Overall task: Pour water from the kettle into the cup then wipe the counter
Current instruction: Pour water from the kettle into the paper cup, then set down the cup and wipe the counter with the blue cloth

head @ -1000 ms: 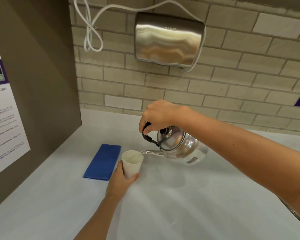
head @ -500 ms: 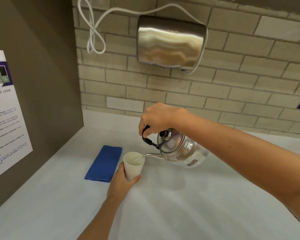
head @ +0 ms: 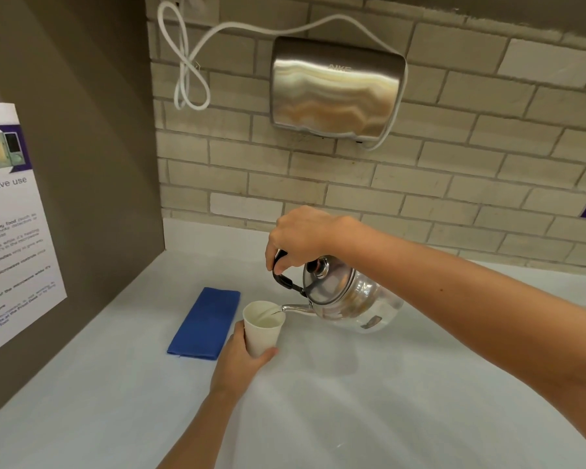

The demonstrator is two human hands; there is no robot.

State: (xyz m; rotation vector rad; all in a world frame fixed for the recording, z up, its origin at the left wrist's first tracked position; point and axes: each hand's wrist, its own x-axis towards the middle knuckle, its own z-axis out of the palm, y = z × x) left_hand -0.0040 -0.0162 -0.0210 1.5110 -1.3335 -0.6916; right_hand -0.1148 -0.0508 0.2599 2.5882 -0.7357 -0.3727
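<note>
A shiny steel kettle (head: 349,299) hangs tilted to the left above the white counter (head: 386,401). My right hand (head: 305,238) grips its black handle from above. Its thin spout reaches over the rim of a white paper cup (head: 263,328), and a stream of water runs into the cup. My left hand (head: 241,363) wraps the cup's lower part from the near side and holds it on the counter. A folded blue cloth (head: 205,323) lies flat just left of the cup.
A steel hand dryer (head: 337,91) with a looped white cord (head: 186,69) hangs on the brick wall behind. A brown side panel with a printed notice (head: 11,225) closes off the left. The counter runs toward me and to the right.
Both hands, kettle and cup keep the same pose while water keeps flowing. The view has shifted slightly, so the scene sits a little lower and to the right.
</note>
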